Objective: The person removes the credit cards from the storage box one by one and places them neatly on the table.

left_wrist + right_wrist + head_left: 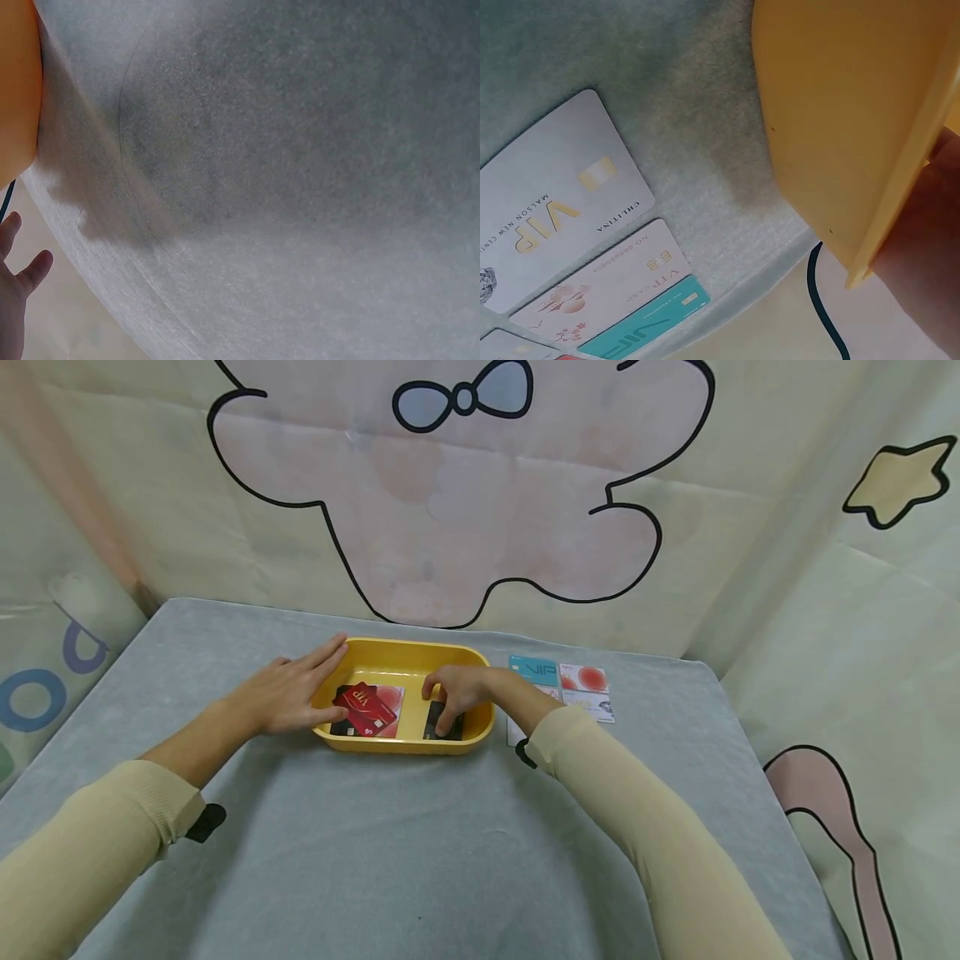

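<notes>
A yellow tray point(397, 747) sits near the table's far side. My left hand point(291, 695) rests against its left end with fingers spread, the thumb over the near rim; in the left wrist view some fingertips of that hand point(15, 300) show beside the tray wall point(16, 90). Inside the tray at left lie red VIP cards point(367, 706), overlapping a white-and-red card point(391, 696) and a black card point(342, 729). At the tray's right end my right hand point(467, 687) reaches down, curled thumb and fingers pinching a black card point(457, 729). In the right wrist view the tray wall hides its fingertips.
Right of the tray, several cards lie flat in rows on the grey cloth point(450, 860): a teal VIP card point(532, 670), a red-circle card point(585, 678) and a white VIP card point(562, 202). My right forearm partly covers them. A printed curtain point(450, 527) hangs behind the table.
</notes>
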Action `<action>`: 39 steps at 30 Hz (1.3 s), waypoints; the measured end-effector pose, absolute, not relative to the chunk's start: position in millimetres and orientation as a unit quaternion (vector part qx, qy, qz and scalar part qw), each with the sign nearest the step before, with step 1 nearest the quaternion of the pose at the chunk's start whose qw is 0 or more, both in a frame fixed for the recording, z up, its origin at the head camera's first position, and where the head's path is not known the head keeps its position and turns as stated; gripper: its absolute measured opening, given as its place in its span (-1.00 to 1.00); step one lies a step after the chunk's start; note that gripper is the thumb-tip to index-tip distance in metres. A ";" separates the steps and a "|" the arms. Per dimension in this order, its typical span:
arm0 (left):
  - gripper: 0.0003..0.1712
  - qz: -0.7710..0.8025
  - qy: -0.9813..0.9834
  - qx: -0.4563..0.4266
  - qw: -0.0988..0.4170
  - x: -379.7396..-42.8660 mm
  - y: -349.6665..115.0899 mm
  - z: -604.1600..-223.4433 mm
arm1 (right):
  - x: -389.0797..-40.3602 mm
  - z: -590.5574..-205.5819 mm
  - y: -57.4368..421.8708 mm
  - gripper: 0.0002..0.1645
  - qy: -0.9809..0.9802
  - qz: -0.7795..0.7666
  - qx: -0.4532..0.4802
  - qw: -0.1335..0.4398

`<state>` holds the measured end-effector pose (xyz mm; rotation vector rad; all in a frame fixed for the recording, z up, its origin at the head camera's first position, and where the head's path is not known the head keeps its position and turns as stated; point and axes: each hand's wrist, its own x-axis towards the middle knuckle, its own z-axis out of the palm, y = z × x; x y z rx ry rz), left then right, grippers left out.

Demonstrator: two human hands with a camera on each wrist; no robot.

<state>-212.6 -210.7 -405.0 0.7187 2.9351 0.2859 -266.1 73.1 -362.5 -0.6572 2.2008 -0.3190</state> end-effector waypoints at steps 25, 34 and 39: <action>0.13 0.089 0.965 0.240 0.055 -211.8 -210.3 -403.2 | -269.8 -351.0 74.7 -0.39 0.809 -0.125 -0.270 0.506; 0.14 0.090 0.965 0.239 0.057 -212.3 -211.2 -404.1 | -267.7 -344.6 78.5 -0.40 0.775 -0.130 -0.265 0.559; 0.15 0.085 0.965 0.241 0.064 -213.0 -211.3 -403.4 | -266.7 -343.1 80.7 -0.42 0.751 -0.164 -0.241 0.592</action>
